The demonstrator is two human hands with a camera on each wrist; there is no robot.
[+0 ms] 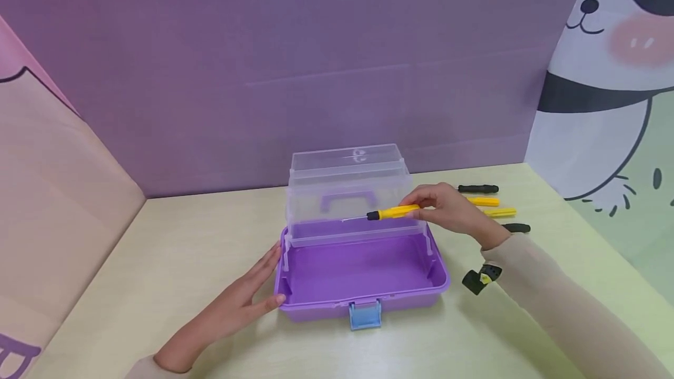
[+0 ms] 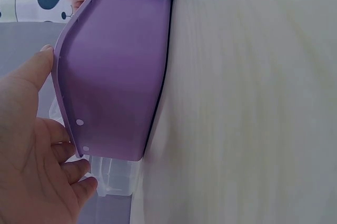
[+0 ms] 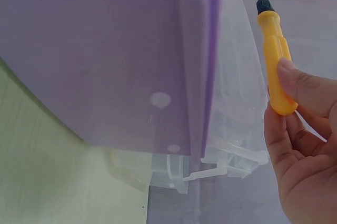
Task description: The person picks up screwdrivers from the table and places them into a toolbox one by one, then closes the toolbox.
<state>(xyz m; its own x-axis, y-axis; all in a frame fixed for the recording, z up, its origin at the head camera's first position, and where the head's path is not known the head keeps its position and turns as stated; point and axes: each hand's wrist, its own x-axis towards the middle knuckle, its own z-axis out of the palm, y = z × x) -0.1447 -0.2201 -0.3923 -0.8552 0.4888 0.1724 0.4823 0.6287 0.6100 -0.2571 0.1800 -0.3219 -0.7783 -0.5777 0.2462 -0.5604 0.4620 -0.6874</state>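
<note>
A purple toolbox point(image 1: 363, 268) stands on the table with its clear lid point(image 1: 350, 174) tipped back and a blue latch point(image 1: 365, 315) at the front. Its inside is bare. My right hand point(image 1: 447, 212) pinches a screwdriver point(image 1: 397, 212) by its yellow handle, holding it level above the back part of the box, shaft pointing left. The right wrist view shows the black collar and thin metal shaft of the same screwdriver point(image 3: 276, 61). At the box's left end my left hand point(image 1: 242, 297) rests with fingers and thumb spread along the rim, also seen touching the purple wall point(image 2: 110, 71).
To the right of the box lie tools with black handles point(image 1: 478, 189) and yellow handles point(image 1: 499, 212), partly hidden behind the right hand. A black wrist camera point(image 1: 480, 279) hangs at the right sleeve. A purple backdrop point(image 1: 316, 75) rises behind the table point(image 1: 210, 238).
</note>
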